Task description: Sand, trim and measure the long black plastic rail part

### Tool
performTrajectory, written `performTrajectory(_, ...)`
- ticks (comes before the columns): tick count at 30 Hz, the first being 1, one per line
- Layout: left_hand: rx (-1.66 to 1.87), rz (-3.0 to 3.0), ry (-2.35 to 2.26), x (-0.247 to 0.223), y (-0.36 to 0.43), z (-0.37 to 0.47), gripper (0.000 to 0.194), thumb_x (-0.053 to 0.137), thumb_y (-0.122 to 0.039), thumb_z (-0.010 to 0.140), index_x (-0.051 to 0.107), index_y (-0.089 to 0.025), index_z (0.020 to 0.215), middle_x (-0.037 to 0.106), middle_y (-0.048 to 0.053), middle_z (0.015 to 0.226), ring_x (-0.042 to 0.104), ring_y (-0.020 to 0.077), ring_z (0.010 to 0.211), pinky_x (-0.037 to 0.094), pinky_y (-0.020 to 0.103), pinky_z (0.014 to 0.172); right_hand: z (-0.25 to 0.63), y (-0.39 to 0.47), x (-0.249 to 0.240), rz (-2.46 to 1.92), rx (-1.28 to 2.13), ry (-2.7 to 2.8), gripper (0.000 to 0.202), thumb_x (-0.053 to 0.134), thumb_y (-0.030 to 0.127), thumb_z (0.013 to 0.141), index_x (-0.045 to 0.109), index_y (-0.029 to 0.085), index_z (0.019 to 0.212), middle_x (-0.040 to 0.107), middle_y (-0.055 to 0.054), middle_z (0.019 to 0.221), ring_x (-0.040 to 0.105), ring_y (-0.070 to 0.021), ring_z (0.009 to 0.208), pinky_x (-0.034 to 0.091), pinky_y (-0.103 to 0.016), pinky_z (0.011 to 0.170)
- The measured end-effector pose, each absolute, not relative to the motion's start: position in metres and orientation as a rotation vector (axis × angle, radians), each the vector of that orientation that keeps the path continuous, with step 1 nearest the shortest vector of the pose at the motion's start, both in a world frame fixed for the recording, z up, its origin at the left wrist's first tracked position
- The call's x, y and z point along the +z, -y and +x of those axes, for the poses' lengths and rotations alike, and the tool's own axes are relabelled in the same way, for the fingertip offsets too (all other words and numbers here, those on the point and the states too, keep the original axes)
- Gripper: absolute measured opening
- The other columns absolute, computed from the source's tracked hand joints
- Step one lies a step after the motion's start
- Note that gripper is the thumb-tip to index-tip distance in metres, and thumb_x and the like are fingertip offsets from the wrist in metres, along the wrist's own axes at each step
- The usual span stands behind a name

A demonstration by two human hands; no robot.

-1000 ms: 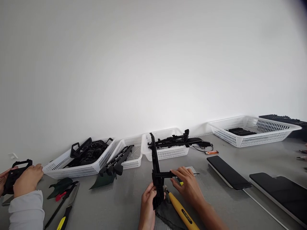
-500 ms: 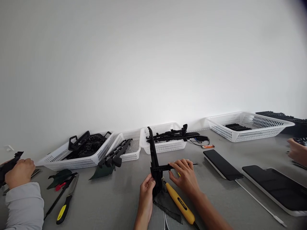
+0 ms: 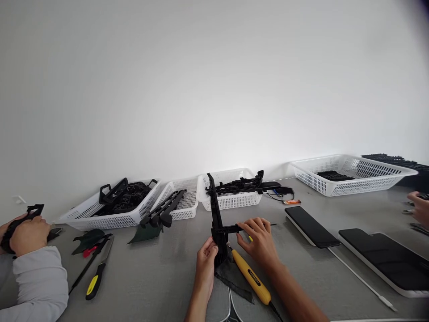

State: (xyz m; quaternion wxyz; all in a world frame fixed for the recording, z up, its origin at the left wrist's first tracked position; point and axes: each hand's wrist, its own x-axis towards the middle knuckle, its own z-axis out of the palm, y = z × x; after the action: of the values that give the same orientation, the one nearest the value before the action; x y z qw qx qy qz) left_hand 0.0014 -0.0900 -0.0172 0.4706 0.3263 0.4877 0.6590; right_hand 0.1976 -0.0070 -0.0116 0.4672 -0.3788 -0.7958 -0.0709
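A long black plastic part (image 3: 215,208) stands upright before me, with a bar branching off to the right. My left hand (image 3: 205,264) pinches its lower end between thumb and fingers. My right hand (image 3: 258,239) has its fingers closed on the side bar; a thin dark tip sticks out beyond the knuckles. Just below lies a yellow-handled corded tool (image 3: 251,277), partly over a dark cloth (image 3: 234,284), between my two forearms. A small yellow spot shows under my right fingers, but what it belongs to is hidden.
White baskets (image 3: 231,203) with black parts line the wall. Two phone-like slabs (image 3: 311,227) and a white cable (image 3: 363,278) lie right. A yellow-black handled knife (image 3: 95,281) lies left. A co-worker's hands (image 3: 30,235) hold a black part; another person's hand (image 3: 418,208) shows far right.
The view has shifted slightly, with my hands keeping nearly the same grip on the black part. At left, the co-worker's hand and black part have come further into view.
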Motion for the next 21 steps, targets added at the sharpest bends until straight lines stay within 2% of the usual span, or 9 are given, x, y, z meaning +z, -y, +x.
performTrajectory(8, 1.627, 0.764, -1.218, -0.0182, 0.0899, 0.0013, 0.060, 0.096, -0.050, 0.068, 0.085, -0.017, 0.118, 0.077, 0.018, 0.138, 0.057, 0.0415, 0.147, 0.043, 0.049, 0.124, 0.1969, 0.0061, -0.0117, -0.939, -0.166, 1.947, 0.021, 0.062, 0.026, 0.102, 0.076, 0.026, 0.118, 0.074, -0.006, 0.102, 0.062, -0.0263, 0.101, 0.038, -0.048, 0.104)
performTrajectory(14, 1.619, 0.812, -1.214, -0.0202, 0.0891, 0.0014, 0.067, 0.093, -0.056, 0.070, 0.084, -0.016, 0.123, 0.077, 0.019, 0.137, 0.060, 0.0424, 0.144, 0.048, 0.049, 0.120, 0.1973, 0.0058, -0.0111, -0.921, -0.162, 1.946, 0.021, 0.063, 0.025, 0.102, 0.075, 0.025, 0.118, 0.074, -0.006, 0.102, 0.062, -0.0258, 0.100, 0.038, -0.047, 0.100)
performTrajectory(21, 1.599, 0.823, -1.214, -0.0251, 0.0901, -0.0012, 0.064, 0.091, -0.054, 0.076, 0.081, -0.018, 0.128, 0.072, 0.018, 0.146, 0.059, 0.0403, 0.145, 0.050, 0.044, 0.117, 0.1974, 0.0053, -0.0136, -0.923, -0.168, 1.950, 0.021, 0.062, 0.026, 0.102, 0.076, 0.026, 0.118, 0.074, -0.006, 0.103, 0.063, -0.0258, 0.100, 0.038, -0.046, 0.099)
